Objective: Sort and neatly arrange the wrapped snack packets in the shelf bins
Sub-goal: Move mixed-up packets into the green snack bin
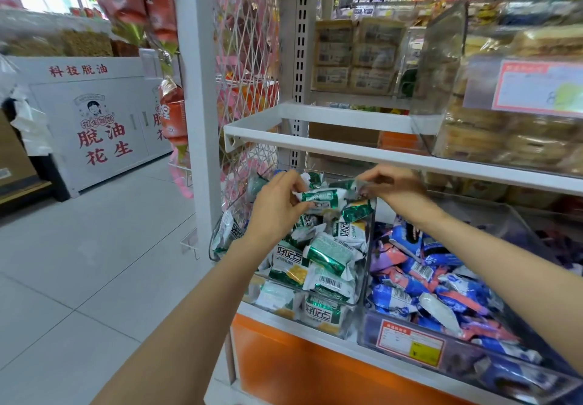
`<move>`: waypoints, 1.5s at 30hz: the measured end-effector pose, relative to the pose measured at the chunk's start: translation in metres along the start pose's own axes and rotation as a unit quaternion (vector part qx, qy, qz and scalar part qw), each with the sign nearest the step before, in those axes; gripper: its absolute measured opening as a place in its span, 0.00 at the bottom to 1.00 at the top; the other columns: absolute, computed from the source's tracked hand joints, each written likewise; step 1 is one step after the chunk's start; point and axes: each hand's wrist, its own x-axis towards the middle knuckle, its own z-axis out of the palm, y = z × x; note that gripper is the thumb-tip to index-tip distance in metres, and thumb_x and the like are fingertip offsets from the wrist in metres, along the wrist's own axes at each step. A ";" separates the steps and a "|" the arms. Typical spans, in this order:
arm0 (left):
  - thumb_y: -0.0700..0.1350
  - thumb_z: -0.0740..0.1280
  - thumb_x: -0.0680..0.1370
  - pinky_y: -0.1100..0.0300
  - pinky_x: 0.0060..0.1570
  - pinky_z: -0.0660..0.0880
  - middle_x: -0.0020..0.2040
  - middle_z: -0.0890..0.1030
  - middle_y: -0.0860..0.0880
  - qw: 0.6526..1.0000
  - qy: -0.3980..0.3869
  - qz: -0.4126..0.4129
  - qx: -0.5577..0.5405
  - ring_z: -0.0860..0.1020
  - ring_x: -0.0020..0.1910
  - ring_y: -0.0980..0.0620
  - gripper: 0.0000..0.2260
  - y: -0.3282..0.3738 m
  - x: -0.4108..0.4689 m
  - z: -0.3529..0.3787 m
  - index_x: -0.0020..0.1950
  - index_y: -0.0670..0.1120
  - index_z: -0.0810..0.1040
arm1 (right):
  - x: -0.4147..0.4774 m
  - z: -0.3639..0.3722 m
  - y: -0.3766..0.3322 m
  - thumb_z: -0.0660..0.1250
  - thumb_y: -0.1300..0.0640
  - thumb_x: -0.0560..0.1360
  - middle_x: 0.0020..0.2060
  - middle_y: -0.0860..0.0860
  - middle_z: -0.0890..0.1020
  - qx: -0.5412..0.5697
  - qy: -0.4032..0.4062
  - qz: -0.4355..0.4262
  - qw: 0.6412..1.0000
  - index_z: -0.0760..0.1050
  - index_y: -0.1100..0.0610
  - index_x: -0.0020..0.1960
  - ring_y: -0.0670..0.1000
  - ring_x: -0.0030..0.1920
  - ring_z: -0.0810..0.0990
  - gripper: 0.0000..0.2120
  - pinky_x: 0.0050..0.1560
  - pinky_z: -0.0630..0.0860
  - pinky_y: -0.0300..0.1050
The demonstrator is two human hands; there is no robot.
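Observation:
A clear plastic bin [362, 278] on the lower shelf is piled with several green-and-white snack packets [328, 256]. Beside it on the right, a second clear bin [372, 335] holds several blue and pink packets [426, 281]. Above the back of the green pile, my left hand [277, 202] pinches the left end of a green-and-white packet [321, 198]. My right hand [394, 186] grips another green packet [347, 184] by its end, just right of it. Both hands sit under the white shelf edge.
A white shelf rail [347, 149] runs just above my hands. Upper bins [504, 104] hold tan wrapped cakes behind a pink price label. A white mesh side panel [246, 89] stands left of the shelf. An orange base panel [299, 370] lies below. Tiled floor and a white cabinet lie left.

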 end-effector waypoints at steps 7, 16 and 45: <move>0.41 0.72 0.73 0.57 0.38 0.70 0.45 0.73 0.50 0.985 0.154 -0.076 0.030 0.73 0.37 0.51 0.10 -0.009 0.007 -0.005 0.46 0.45 0.70 | 0.017 0.003 0.014 0.68 0.61 0.74 0.48 0.49 0.80 -0.181 0.002 0.055 0.982 0.79 0.54 0.50 0.48 0.49 0.76 0.06 0.50 0.68 0.38; 0.40 0.69 0.75 0.64 0.42 0.65 0.54 0.74 0.46 0.984 0.149 -0.083 0.044 0.70 0.42 0.54 0.09 0.002 0.019 0.011 0.53 0.42 0.73 | 0.010 -0.016 0.007 0.63 0.57 0.78 0.57 0.48 0.80 -0.221 -0.098 0.052 0.969 0.78 0.52 0.58 0.45 0.53 0.74 0.11 0.54 0.67 0.39; 0.38 0.66 0.75 0.58 0.49 0.71 0.55 0.77 0.45 0.898 -0.271 0.023 0.345 0.74 0.54 0.48 0.10 -0.051 0.033 -0.042 0.56 0.41 0.75 | -0.073 -0.035 0.004 0.68 0.61 0.75 0.50 0.44 0.80 -0.133 -0.058 -0.041 0.989 0.78 0.47 0.54 0.45 0.52 0.76 0.12 0.54 0.69 0.41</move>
